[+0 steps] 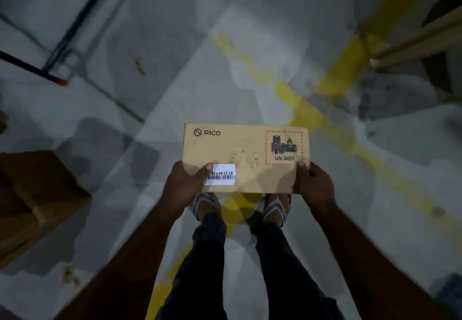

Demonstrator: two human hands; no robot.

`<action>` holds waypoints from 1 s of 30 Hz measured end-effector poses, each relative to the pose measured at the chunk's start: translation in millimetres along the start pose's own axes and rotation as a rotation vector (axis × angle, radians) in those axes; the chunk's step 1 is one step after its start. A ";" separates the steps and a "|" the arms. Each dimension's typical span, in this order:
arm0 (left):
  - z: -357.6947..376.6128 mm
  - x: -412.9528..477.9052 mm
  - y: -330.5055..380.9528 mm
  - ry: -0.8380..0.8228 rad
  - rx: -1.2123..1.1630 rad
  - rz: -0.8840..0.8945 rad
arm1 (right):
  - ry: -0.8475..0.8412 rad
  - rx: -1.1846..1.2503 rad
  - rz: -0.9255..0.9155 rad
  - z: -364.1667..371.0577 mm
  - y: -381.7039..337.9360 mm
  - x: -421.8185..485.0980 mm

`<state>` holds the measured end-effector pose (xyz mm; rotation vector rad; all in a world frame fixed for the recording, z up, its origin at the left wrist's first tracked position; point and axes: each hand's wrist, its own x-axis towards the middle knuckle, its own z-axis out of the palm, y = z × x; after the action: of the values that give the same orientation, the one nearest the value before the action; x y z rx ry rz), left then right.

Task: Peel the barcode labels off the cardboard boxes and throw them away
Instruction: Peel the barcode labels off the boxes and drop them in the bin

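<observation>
I hold a flat brown cardboard box (240,149) printed with "PICO" and a red-bordered battery warning mark, level in front of me above my feet. A white barcode label (220,174) is stuck near its lower left corner. My left hand (185,184) grips the box's near left edge, thumb on top touching the label's left side. At the near right corner my right hand (315,182) grips the box, thumb on the top face just below the warning mark.
Grey concrete floor with yellow painted lines (307,114). A larger brown cardboard box (37,202) stands at the left. A black metal frame with red tips (67,44) lies at upper left. Wooden boards (420,42) show at upper right.
</observation>
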<state>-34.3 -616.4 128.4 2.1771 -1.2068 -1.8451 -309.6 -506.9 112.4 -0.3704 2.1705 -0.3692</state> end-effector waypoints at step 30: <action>-124.0 -654.3 4.9 1.301 -0.452 0.054 | -0.657 -0.579 -1.507 -153.5 -266.9 -504.7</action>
<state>76.9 -298.8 703.1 2.2275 -0.4557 -0.2977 -111.7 -533.0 668.9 -2.0968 0.9493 -0.3067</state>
